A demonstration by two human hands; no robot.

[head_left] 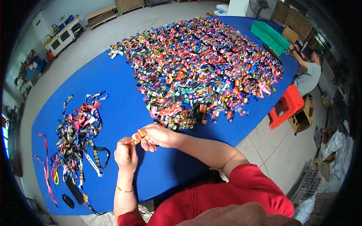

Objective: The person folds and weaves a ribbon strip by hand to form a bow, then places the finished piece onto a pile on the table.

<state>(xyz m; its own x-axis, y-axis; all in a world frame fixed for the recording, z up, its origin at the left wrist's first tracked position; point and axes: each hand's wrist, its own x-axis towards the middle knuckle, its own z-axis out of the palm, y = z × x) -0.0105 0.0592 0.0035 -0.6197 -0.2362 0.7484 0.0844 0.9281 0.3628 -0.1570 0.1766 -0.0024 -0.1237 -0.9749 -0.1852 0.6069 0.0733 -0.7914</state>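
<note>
Between my two hands is a short red and yellow printed ribbon strap (141,133), held over the near part of the blue table. My left hand (126,153), with a thin bracelet at the wrist, is closed on its lower end. My right hand (157,136) pinches the upper end, where the strap seems folded. A wide heap of multicoloured printed straps (203,64) spreads just beyond my right hand. Left of my hands lies a smaller tangle of lanyards (77,132) in black, red, blue and white.
The blue table (79,83) carries both heaps, with a green crate (269,37) at its far right. A person (310,71) sits beyond a red stool (287,106) and a cardboard box (302,117). A black pouch (68,200) lies at the near left.
</note>
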